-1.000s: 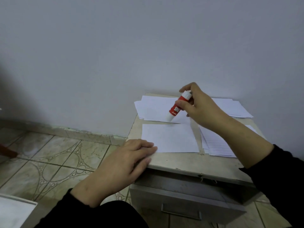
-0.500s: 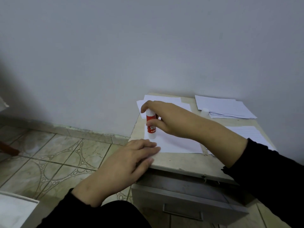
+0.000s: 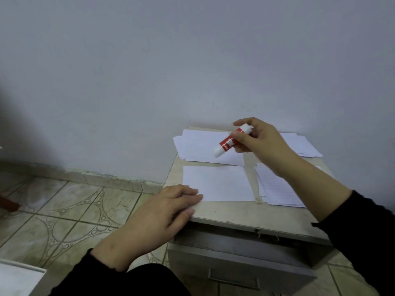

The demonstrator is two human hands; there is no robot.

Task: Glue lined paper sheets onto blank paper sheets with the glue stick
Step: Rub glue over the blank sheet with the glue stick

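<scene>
My right hand (image 3: 259,141) grips a red and white glue stick (image 3: 229,144), tilted with its white tip down and left, held above the back stack of white sheets (image 3: 198,146). A single white sheet (image 3: 220,183) lies flat at the front of the small cabinet top (image 3: 245,214). My left hand (image 3: 164,212) lies flat with straight fingers, its fingertips pressing the sheet's front left corner. A stack of lined sheets (image 3: 275,189) lies to the right, partly under my right forearm. Another paper stack (image 3: 299,144) sits at the back right.
The cabinet stands against a plain wall, with its drawer (image 3: 235,265) slightly pulled out below the top. Patterned floor tiles (image 3: 70,206) spread to the left. A white object (image 3: 17,278) shows at the bottom left corner.
My right hand lifted the glue stick off the front sheet's left edge and carried it back and right, above the rear stack. The left hand stayed put.
</scene>
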